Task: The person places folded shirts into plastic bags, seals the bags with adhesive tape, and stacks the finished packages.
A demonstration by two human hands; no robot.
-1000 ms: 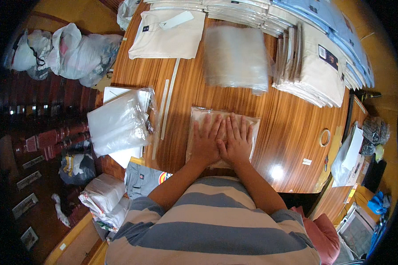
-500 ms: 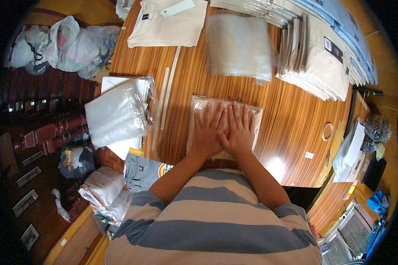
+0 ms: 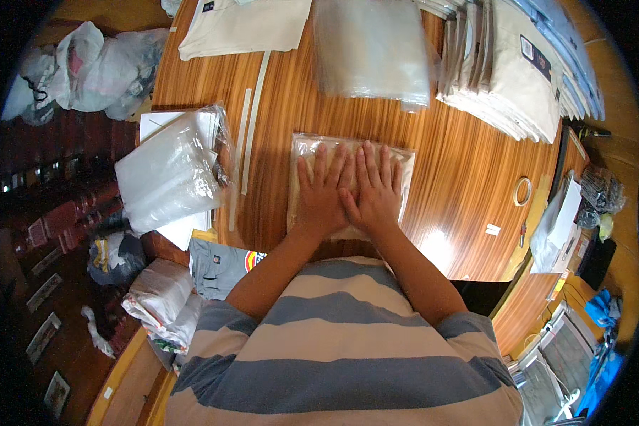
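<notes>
A folded beige garment in a clear plastic bag lies flat on the wooden table, close to my body. My left hand rests palm down over its left and middle part, fingers stretched toward the far edge. Beside it, my right hand lies flat on the right part, with its thumb against the left hand. Neither hand grips anything. Much of the bag's middle and near edge is hidden under the hands and wrists.
Beyond the bag lies a pile of clear plastic sleeves; more clear bags lie at left. A beige folded garment sits far left, tagged beige stacks far right. A tape roll is near the right edge.
The whole view has shifted a little, so the table's things sit higher and further left. Both hands stay flat on the bagged garment.
</notes>
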